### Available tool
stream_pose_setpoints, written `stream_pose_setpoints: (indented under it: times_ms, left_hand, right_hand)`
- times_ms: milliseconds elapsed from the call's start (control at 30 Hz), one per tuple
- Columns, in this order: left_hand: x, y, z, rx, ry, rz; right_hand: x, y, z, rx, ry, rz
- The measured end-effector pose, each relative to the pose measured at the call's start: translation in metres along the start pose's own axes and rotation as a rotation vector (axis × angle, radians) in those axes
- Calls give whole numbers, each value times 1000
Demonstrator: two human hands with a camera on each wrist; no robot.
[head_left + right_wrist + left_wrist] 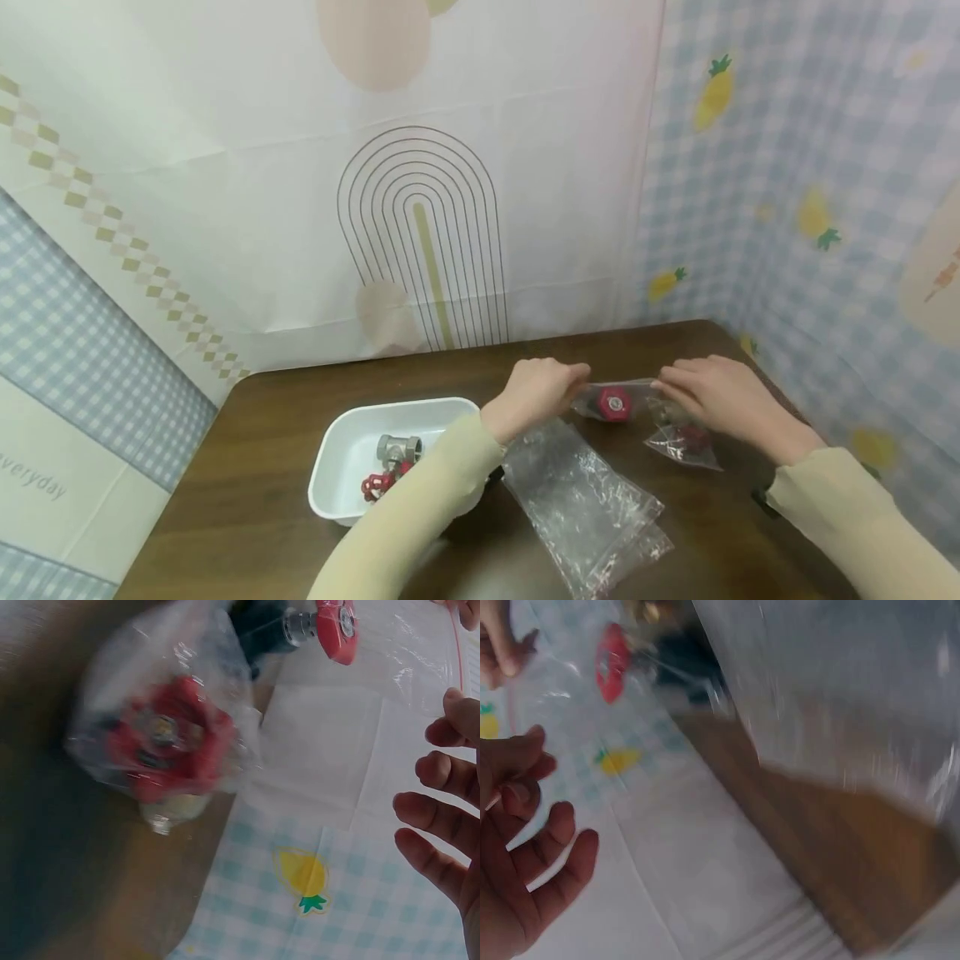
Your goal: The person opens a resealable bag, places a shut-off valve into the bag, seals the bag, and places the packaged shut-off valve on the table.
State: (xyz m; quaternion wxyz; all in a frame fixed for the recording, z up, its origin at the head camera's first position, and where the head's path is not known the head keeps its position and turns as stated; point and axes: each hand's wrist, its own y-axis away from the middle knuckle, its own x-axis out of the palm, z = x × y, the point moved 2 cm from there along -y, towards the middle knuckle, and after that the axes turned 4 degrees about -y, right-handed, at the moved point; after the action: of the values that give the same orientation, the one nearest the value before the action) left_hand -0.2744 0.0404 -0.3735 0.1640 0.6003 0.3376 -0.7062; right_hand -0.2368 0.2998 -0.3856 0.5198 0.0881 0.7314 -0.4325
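A clear zip bag [409, 656] with a red zip line is stretched between my two hands. My left hand [536, 387] pinches one end of its top, thumb against finger. The other end is pinched by my right hand [708, 392], whose remaining fingers are spread loosely in the right wrist view. A valve with a red handle [615, 404] shows through the bag; its dark body appears in the right wrist view. Beside my right hand, a second clear bag [686, 454] lies on the table around another valve with a red handwheel [172, 739].
Empty-looking clear bags [577, 500] lie stacked on the brown table [277, 433], below my left hand. To the left stands a white bin [330, 467] containing metal valves [397, 450] with red handles, partly hidden by my left sleeve. Patterned cloth walls [570, 208] border the table.
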Motion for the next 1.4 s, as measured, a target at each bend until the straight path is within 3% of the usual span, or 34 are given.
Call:
stream_pose_setpoints:
  times_ms: [300, 400, 567, 767, 1000, 1100, 1200, 1400]
  left_hand:
    - [22, 29, -35, 80, -27, 56]
    - [27, 34, -35, 59, 8, 65]
    - [23, 33, -26, 1, 63, 60]
    - [25, 30, -24, 11, 105, 73]
    - [31, 25, -28, 1, 122, 107]
    - [33, 27, -36, 5, 158, 143]
    - [38, 33, -52, 48, 160, 173]
    - [45, 48, -77, 100, 14, 161]
  right_hand:
    - [11, 45, 23, 34, -62, 20]
    - [17, 49, 25, 28, -99, 9]
    - [22, 40, 21, 34, -100, 13]
    - [20, 41, 20, 69, -91, 61]
    - [20, 45, 16, 75, -68, 45]
    - [22, 49, 16, 90, -58, 67]
    - [22, 60, 18, 92, -69, 88]
    - [21, 83, 27, 15, -92, 87]
